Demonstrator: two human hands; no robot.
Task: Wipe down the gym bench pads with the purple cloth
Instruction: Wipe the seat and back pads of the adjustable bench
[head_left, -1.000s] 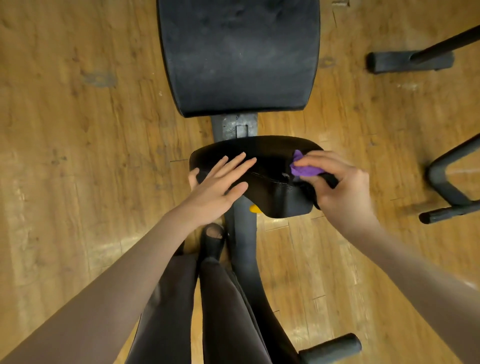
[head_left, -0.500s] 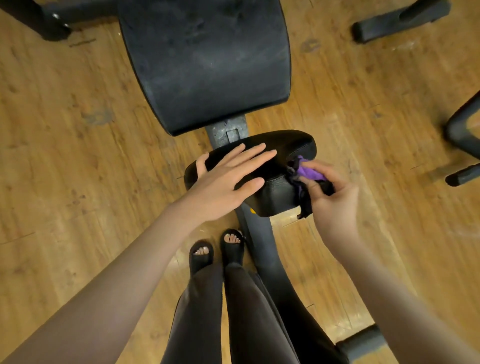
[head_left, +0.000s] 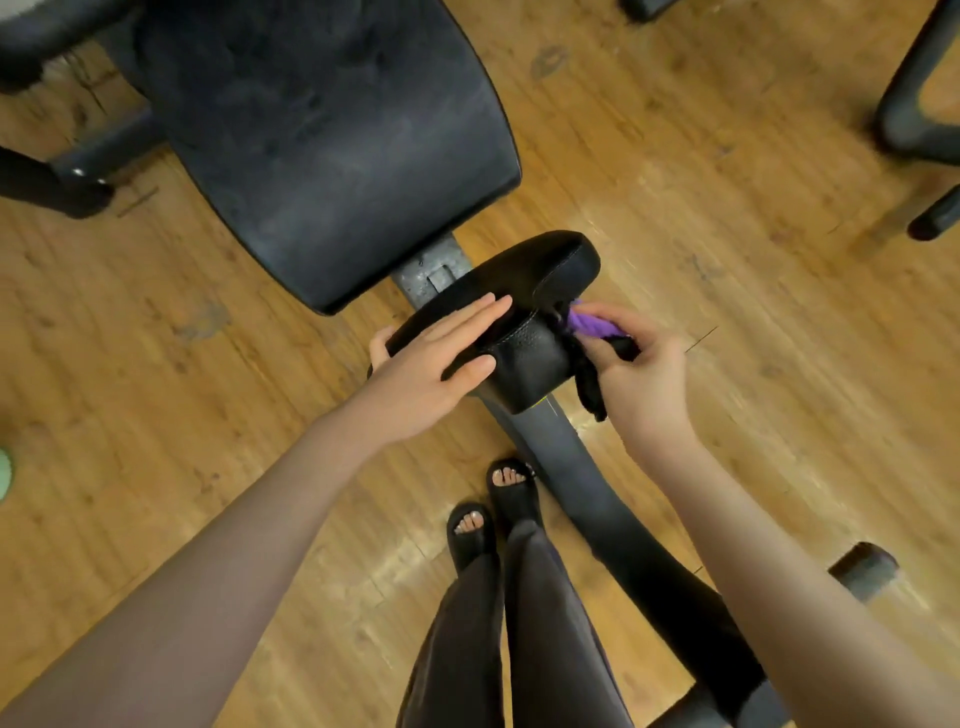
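Two hands work the small black padded seat (head_left: 524, 332): left hand (head_left: 436, 358) rests flat, steadying it; right hand (head_left: 636, 374) grips the bunched purple cloth (head_left: 589, 325) against its side. Next, probably, the big dusty black back pad (head_left: 332, 135)

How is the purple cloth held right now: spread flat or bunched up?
Bunched up. The purple cloth shows only as a small wad gripped in the right hand, against the side of the small pad.

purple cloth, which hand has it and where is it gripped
The right hand grips the bunched purple cloth around its middle, against the side of the small black bench pad. The left hand rests flat on that pad, holding nothing.
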